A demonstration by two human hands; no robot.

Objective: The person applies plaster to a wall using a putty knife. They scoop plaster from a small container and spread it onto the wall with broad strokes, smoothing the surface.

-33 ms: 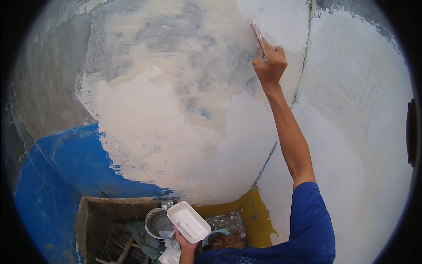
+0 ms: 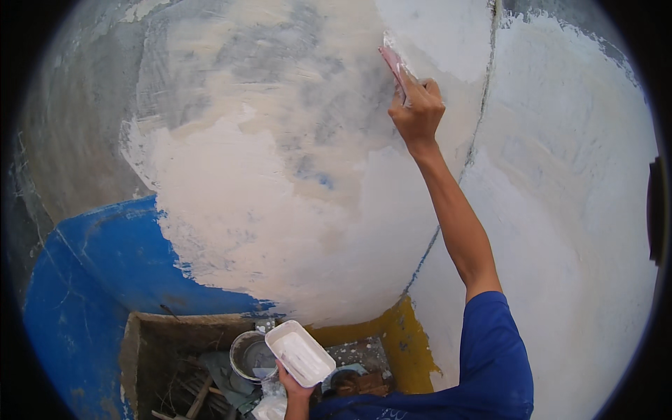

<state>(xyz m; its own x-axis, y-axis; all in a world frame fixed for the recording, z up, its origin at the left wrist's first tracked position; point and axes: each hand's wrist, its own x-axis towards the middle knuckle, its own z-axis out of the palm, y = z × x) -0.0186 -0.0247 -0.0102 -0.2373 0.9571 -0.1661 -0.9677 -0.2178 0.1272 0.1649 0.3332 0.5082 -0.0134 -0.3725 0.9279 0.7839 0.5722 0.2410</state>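
High on the wall, my right hand grips a pinkish putty spreader, with white paste along its edge. The spreader is tilted against the patchy surface, left of a dark crack. Low in the view, my left hand holds the side of a white rectangular tray, its open face turned up. Whitish paste is smeared inside it. Smooth cream-white filler covers the middle of the wall, while grey patches show through above.
Beneath the tray, a round bucket stands beside a concrete-walled pit holding sticks and cloth. Blue paint covers the lower left wall, yellow paint the low corner. A dark object sits at the right rim.
My right hand and the spreader have moved left and slightly down across the wall. The left hand and tray have barely moved.
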